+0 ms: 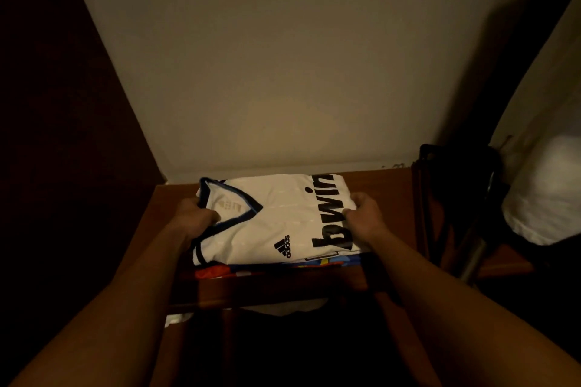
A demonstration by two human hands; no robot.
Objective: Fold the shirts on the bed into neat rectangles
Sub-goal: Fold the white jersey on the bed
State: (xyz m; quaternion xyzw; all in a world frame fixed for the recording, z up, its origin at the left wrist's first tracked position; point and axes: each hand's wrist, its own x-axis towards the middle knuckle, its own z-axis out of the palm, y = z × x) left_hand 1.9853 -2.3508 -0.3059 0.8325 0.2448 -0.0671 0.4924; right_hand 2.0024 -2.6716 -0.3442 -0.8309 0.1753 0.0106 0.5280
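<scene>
1. Bare forearms, mine, enter from the lower corners and converge on the garment; both reach forward and away from me.
2. Left hand (196,217): fingers curled round the collar end of the white shirt (276,220), grasping the fabric at the neck opening.
3. Right hand (364,214): fingers curled, pinching the opposite edge of the same shirt beside its black lettering.
4. White shirt: already folded to a fairly neat rectangle, front uppermost, dark-trimmed V-collar toward my left, a small black logo and large black lettering toward my right. It lies on top of a stack, not on a bed.
5. Stack beneath (267,267): at least two more folded garments show only as edges, one orange-red, one blue with coloured print. I judge these to be folded too, though little of them is visible.
6. Wooden shelf (383,188): reddish-brown surface bearing the stack, set against the pale wall (283,56).
7. Progress, as a judgement: folding of this shirt looks complete and I appear to be setting or squaring it on the pile. Whether unfolded shirts are left I cannot tell; no bed surface with shirts is in view.
8. Far right: a dark frame (424,198) and a white bundle (540,192), unidentified in dim light.
</scene>
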